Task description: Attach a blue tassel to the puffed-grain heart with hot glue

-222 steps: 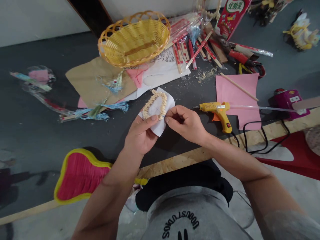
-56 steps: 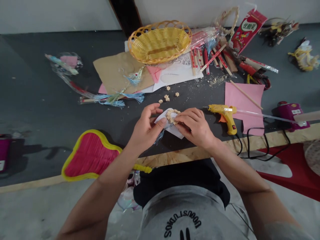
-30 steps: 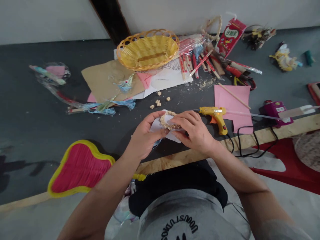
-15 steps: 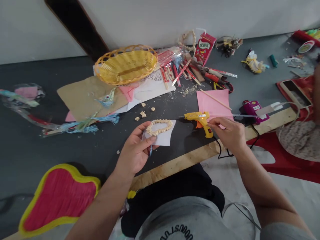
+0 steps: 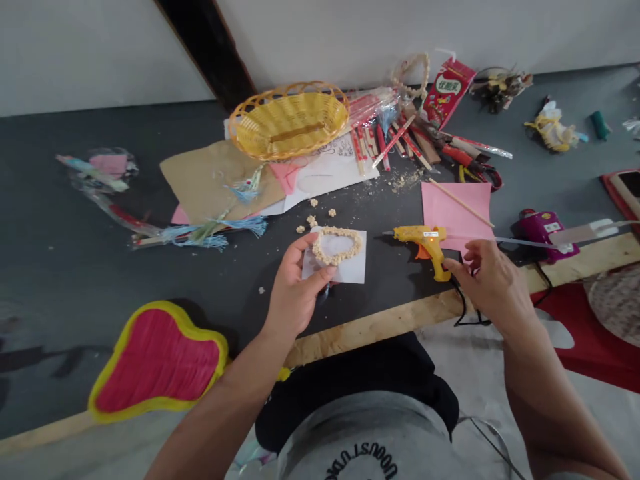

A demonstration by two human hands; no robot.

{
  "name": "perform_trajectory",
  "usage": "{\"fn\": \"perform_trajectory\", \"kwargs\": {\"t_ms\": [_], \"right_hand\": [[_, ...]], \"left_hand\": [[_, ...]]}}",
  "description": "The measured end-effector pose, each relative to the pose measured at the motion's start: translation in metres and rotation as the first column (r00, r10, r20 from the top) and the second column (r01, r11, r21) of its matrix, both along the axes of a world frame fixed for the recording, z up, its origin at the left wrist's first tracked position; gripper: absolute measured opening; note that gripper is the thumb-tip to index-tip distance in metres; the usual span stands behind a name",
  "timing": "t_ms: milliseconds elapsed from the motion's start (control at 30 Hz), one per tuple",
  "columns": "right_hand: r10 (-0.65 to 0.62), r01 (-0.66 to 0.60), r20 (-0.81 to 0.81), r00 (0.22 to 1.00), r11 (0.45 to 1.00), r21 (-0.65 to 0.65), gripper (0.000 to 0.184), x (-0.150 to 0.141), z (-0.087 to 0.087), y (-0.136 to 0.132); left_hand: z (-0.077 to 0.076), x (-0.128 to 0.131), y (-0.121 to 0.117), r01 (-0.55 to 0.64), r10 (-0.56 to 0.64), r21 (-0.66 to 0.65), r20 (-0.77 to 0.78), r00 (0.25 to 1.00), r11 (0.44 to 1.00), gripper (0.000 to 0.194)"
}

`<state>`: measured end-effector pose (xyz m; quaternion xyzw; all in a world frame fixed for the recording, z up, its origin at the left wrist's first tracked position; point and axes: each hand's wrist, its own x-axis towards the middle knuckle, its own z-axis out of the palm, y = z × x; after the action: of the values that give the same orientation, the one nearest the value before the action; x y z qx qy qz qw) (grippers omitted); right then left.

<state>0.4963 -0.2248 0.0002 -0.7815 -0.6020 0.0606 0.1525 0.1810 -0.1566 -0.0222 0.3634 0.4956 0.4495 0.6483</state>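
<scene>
My left hand (image 5: 296,290) grips a white paper square (image 5: 357,269) between thumb and fingers. On the paper sits a ring of small beige clusters (image 5: 353,257), shaped as a rounded loop. A bit of blue thread shows below the thumb. A yellow hot glue gun (image 5: 419,235) with an orange trigger lies on the table, nozzle toward the paper. My right hand (image 5: 493,283) is just beside its handle, thumb and fingers apart; the thumb tip is at the handle, and I cannot tell whether it touches. Several loose beige clusters (image 5: 312,221) lie behind the left hand.
A yellow woven basket (image 5: 290,127) stands at the back on papers. Pink paper (image 5: 457,207), a purple power socket (image 5: 547,237) and a red drink carton (image 5: 449,90) are to the right. A red, yellow-edged panel (image 5: 160,360) lies at the lower left. Wood trims the table's front edge.
My right hand has loosened from the glue gun's handle and drawn a little right, its fingers spreading. The whole view has shifted. My left hand still holds the paper with the ring.
</scene>
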Motion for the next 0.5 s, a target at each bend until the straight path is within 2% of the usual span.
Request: {"fn": "perform_trajectory", "kwargs": {"t_ms": [100, 233, 400, 500], "right_hand": [[-0.055, 0.049, -0.041, 0.998, 0.990, -0.132, 0.056, 0.003, -0.006, 0.001], [-0.063, 0.053, -0.033, 0.997, 0.969, -0.242, 0.050, -0.003, -0.002, 0.011], [-0.035, 0.022, -0.046, 0.998, 0.967, -0.254, 0.039, -0.018, 0.003, 0.027], [-0.023, -0.010, -0.128, 0.991, 0.969, -0.248, 0.039, -0.019, 0.000, 0.034]], "left_hand": [[-0.003, -0.002, -0.001, 0.007, -0.006, 0.052, -0.011, 1.000, 0.999, 0.075], [-0.005, -0.003, -0.002, 0.022, -0.017, 0.123, -0.041, 0.999, 0.992, 0.077], [-0.006, -0.005, -0.004, 0.050, -0.034, 0.184, -0.090, 0.995, 0.982, 0.072], [-0.005, -0.006, -0.004, 0.039, -0.013, 0.228, -0.115, 0.993, 0.973, 0.071]]}}
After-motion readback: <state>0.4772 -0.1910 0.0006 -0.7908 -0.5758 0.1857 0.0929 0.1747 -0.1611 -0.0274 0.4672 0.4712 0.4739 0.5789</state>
